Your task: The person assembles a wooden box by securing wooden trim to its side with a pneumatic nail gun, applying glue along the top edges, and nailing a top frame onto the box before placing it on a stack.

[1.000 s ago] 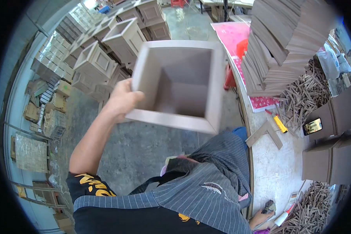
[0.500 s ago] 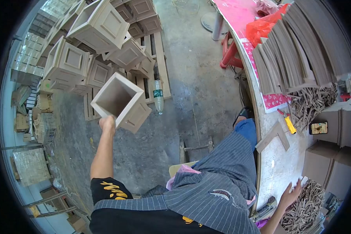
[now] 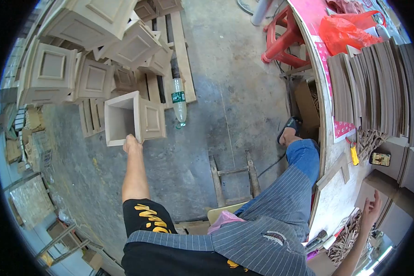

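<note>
My left hand [image 3: 132, 144] grips the near rim of an open wooden box [image 3: 152, 120] with a framed panel on its side. The box is at the pallet's near edge, its opening facing me; whether it rests on the floor or the pallet I cannot tell. Beside it stand more panelled boxes [image 3: 93, 79]. My right hand [image 3: 371, 209] is over the right side of the worktable [image 3: 333, 202], fingers apart and holding nothing, above a heap of small wooden strips [image 3: 349, 239].
A plastic bottle [image 3: 179, 103] is by the pallet [image 3: 185, 64]. A red stool [image 3: 283, 39] stands under the table's far end. On the table are stacked boards [image 3: 372, 87], a red bag [image 3: 347, 32], a yellow-handled tool [image 3: 353, 154] and a phone [image 3: 380, 159].
The box in my left hand has moved away from me and down, to the pallet's edge. My right hand has left the table's near end and risen, fingers spread. The view has shifted.
</note>
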Demonstrator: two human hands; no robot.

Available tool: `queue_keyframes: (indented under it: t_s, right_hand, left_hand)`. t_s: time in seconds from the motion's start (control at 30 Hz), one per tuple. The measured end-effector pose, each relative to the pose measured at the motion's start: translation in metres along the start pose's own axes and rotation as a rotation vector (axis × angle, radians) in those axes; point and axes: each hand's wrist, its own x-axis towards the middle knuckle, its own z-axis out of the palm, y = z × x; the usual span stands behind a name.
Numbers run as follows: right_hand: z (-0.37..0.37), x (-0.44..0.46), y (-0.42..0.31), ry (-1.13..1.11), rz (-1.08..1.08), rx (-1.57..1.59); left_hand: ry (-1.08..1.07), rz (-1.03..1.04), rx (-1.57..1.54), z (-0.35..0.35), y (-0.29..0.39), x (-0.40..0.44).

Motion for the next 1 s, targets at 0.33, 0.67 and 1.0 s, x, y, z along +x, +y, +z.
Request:
queue_keyframes:
  t_s: [0.33,0.67,1.0]
  right_hand:
    - [-0.009,-0.062,0.045,-0.212,0.212,-0.173]
    - [-0.024,-0.08,0.016,-0.294,0.332,-0.226]
    - [0.004,-0.108,0.002,-0.401,0.434,-0.181]
  left_hand:
    - [0.127,0.011,-0.037,0.093,-0.023,0.002]
    - [0.018,-0.11,-0.115,0.141,-0.048,0.047]
    - [-0.356,-0.126,-0.248,0.107,-0.06,0.075]
